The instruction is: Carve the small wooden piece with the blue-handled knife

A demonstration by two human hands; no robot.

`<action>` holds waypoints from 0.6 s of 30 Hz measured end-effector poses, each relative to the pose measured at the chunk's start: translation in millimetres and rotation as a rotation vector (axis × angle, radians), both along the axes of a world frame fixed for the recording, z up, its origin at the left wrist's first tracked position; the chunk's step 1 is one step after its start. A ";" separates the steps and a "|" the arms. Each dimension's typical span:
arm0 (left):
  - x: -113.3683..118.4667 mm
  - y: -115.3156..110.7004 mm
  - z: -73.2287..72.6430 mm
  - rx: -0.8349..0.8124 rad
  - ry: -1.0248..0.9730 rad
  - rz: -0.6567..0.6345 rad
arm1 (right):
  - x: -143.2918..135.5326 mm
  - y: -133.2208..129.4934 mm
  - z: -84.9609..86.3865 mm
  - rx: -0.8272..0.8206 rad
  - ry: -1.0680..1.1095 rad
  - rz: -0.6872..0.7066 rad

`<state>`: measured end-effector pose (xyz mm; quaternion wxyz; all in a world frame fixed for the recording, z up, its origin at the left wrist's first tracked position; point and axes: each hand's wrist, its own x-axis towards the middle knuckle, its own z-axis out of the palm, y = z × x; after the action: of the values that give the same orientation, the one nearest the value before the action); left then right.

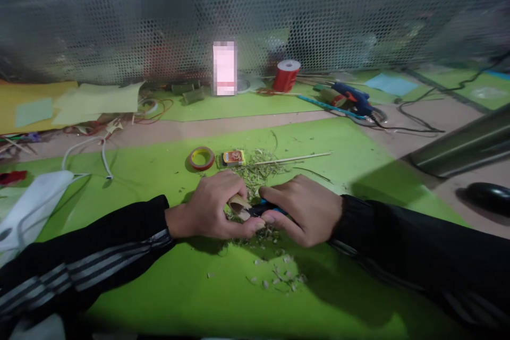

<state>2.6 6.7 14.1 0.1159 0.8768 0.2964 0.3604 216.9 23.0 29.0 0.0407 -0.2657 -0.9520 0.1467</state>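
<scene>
My left hand is wrapped round a short, pale hollow tube that looks like bamboo, its open end facing right. A blue-and-black utility knife is gripped in my right hand, its dark end against the tube's rim. The fingers hide most of the handle and the blade. Both thumbs come close together just below the tube. Thin curled shavings lie scattered under and around the hands on the green mat. Beyond the hands, a thin pale stick lies among more shavings.
A tape roll and a small matchbox-like box lie just past my left hand. Farther back stand a lit phone and a red spool. A blue glue gun with its cord and a metal cylinder occupy the right.
</scene>
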 end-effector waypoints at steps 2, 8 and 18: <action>0.3 -0.4 0.0 0.014 -0.010 -0.002 | -1.5 -1.2 -1.5 0.030 0.002 -0.031; 0.1 -1.0 -0.9 0.007 -0.043 -0.013 | -5.0 -1.8 -4.7 0.085 0.012 -0.097; 1.4 -0.2 0.6 -0.031 -0.024 0.016 | -1.1 -5.0 -2.5 0.112 0.016 -0.158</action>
<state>4.0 6.5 14.7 0.1302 0.8681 0.3074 0.3674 215.8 18.0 26.5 0.0745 -0.3361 -0.9344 0.0914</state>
